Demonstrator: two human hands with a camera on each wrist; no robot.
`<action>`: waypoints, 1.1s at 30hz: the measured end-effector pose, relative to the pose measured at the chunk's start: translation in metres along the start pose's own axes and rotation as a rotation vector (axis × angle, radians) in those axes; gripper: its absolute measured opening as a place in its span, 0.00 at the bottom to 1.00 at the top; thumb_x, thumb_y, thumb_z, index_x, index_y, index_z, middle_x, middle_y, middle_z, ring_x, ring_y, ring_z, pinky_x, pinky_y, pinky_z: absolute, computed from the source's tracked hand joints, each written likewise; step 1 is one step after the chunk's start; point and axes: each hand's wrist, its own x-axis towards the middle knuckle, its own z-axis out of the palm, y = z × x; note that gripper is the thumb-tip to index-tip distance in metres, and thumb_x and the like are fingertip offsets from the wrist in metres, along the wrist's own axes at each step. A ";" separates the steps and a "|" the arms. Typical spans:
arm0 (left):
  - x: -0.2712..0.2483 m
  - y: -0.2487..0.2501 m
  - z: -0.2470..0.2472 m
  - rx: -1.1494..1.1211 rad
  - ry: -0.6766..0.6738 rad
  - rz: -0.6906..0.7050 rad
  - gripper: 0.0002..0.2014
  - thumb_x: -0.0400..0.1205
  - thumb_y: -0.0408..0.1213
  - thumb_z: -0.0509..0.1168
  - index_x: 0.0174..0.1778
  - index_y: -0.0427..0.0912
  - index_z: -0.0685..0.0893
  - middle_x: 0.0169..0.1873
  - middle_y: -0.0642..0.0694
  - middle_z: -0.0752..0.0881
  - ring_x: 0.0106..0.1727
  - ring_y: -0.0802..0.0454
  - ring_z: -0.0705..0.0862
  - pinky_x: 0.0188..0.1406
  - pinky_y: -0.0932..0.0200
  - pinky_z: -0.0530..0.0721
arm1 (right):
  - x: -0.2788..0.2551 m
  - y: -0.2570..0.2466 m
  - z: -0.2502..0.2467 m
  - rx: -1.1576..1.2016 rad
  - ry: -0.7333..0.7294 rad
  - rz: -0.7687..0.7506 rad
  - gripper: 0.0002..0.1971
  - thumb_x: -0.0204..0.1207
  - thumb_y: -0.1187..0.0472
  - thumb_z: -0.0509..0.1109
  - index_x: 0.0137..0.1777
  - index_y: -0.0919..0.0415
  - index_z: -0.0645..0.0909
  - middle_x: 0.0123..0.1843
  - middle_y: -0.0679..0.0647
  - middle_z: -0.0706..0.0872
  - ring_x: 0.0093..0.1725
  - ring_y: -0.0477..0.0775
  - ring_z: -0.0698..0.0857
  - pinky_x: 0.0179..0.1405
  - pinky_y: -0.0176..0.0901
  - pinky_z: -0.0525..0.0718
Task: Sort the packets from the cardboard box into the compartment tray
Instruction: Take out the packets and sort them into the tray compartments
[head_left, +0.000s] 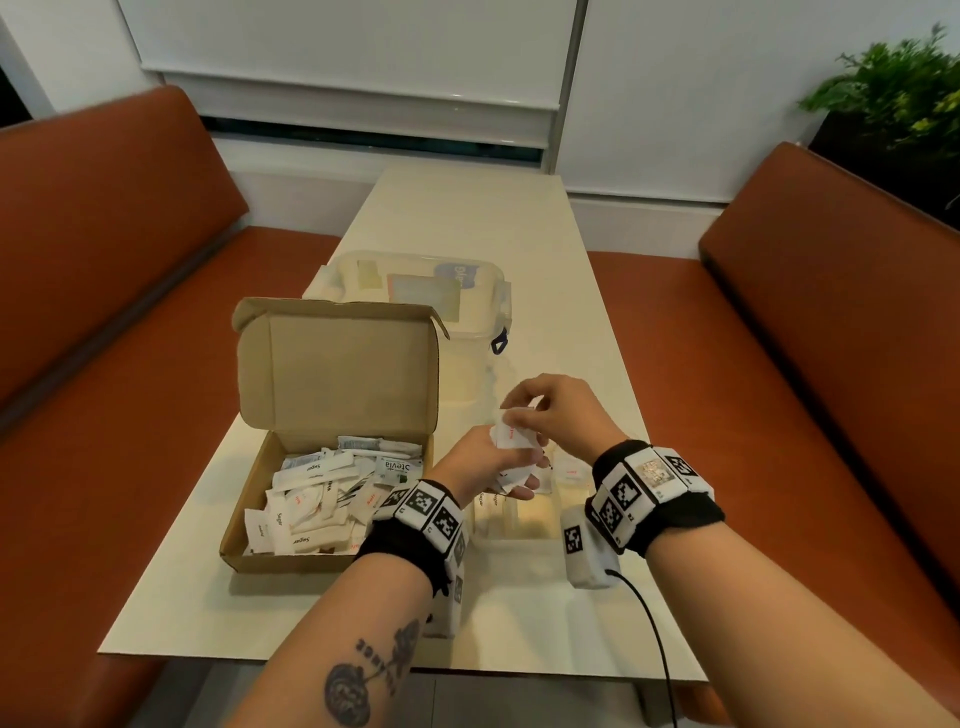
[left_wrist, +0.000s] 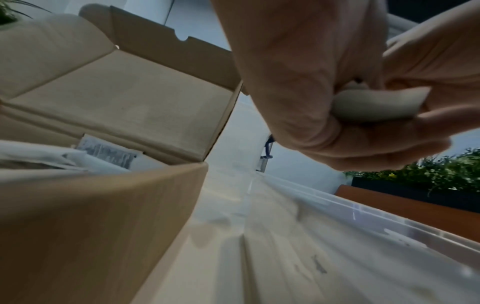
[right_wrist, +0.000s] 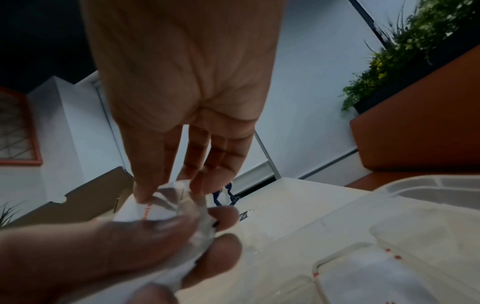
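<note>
- Head view: the bench (head_left: 467, 218) is long and pale, bare at its far end. Orange seats (head_left: 104, 291) run close along both long edges.
- The cardboard box (head_left: 332, 364) sits toward the left edge, its lid upright. A clear lidded tub (head_left: 415, 280) stands right behind it.
- White packets (head_left: 311, 499) fill the box floor in a loose heap.
- Both hands meet just right of the box, above the clear compartment tray (head_left: 519, 519), which holds a few packets.
- The left hand (head_left: 483, 467) cups a bunch of packets (head_left: 511, 436). The right hand (head_left: 561, 415) pinches the top one.
- Left wrist view: the left hand's fingers (left_wrist: 324, 113) curl tight on a folded packet (left_wrist: 376, 102). The box wall (left_wrist: 91, 216) is just beside, the tray rim (left_wrist: 363, 205) to the right.
- Right wrist view: right fingers (right_wrist: 145, 185) pinch together on crumpled packet paper (right_wrist: 155, 209). The left hand's fingers (right_wrist: 155, 236) clamp the bunch from below.
- The tray's compartments (right_wrist: 389, 236) lie near, at lower right. A plant (right_wrist: 415, 51) stands beyond the seat.
</note>
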 end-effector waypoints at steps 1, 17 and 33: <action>-0.001 0.001 0.000 -0.011 0.008 0.003 0.06 0.80 0.28 0.68 0.51 0.39 0.82 0.43 0.38 0.88 0.32 0.49 0.87 0.27 0.59 0.86 | 0.000 0.001 -0.001 0.022 0.014 0.009 0.02 0.73 0.63 0.74 0.44 0.57 0.87 0.42 0.51 0.87 0.29 0.42 0.81 0.28 0.28 0.79; -0.004 -0.002 0.002 -0.157 0.195 0.078 0.09 0.80 0.34 0.70 0.56 0.40 0.84 0.41 0.43 0.89 0.29 0.52 0.87 0.24 0.62 0.84 | -0.009 0.023 -0.007 0.192 0.141 0.136 0.04 0.70 0.64 0.78 0.38 0.61 0.84 0.31 0.51 0.83 0.30 0.46 0.81 0.27 0.33 0.80; -0.002 -0.018 0.001 -0.093 0.251 0.061 0.09 0.79 0.33 0.71 0.53 0.37 0.83 0.36 0.41 0.87 0.26 0.52 0.84 0.19 0.63 0.80 | -0.013 0.033 -0.008 0.187 0.058 0.205 0.02 0.72 0.64 0.76 0.42 0.60 0.86 0.35 0.52 0.86 0.34 0.45 0.82 0.30 0.30 0.79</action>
